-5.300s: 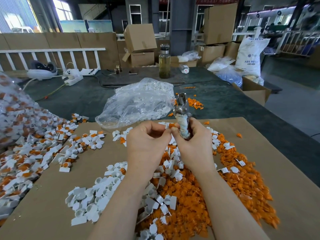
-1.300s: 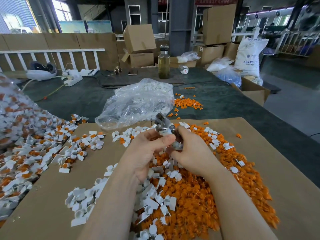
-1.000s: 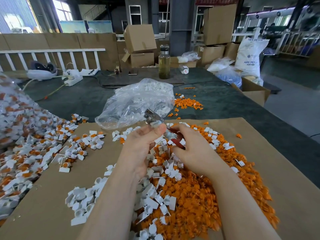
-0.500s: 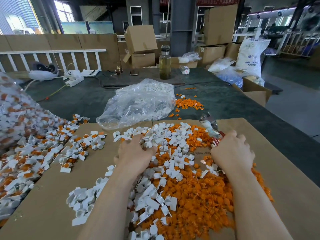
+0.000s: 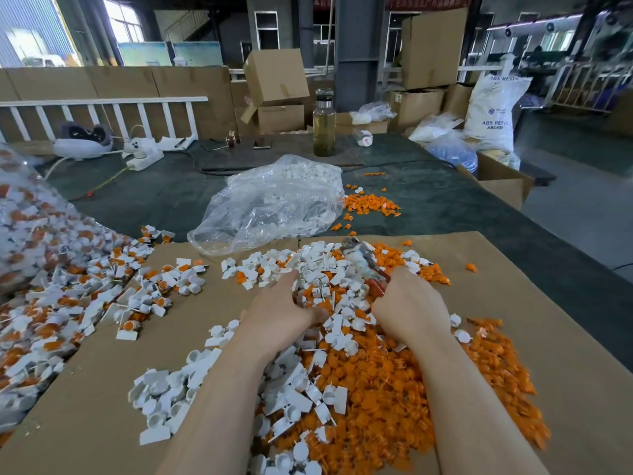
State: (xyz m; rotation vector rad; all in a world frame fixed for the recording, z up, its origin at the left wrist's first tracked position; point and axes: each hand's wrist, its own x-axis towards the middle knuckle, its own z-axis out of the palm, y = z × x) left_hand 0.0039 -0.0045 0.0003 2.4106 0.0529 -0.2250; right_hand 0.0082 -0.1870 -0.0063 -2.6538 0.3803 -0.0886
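Note:
A heap of small white plastic parts (image 5: 318, 272) lies mixed with orange plastic caps (image 5: 387, 382) on a brown cardboard sheet (image 5: 534, 303). My left hand (image 5: 277, 315) lies on the heap with its fingers reaching into the white parts; whether it holds one is hidden. My right hand (image 5: 409, 303) grips pliers (image 5: 363, 262) by their red handles, the tape-wrapped metal jaws pointing up and away over the heap.
A clear plastic bag (image 5: 274, 204) of white parts lies beyond the cardboard. Assembled white-and-orange pieces (image 5: 68, 293) spread to the left, beside a big bag of them (image 5: 30, 221). A glass bottle (image 5: 323, 123), cardboard boxes (image 5: 277, 77) and a white sack (image 5: 493, 111) stand at the back.
My hands were together at the pliers, then parted and dropped onto the heap. The right hand carries the pliers and has shifted back left; the left now digs among white parts.

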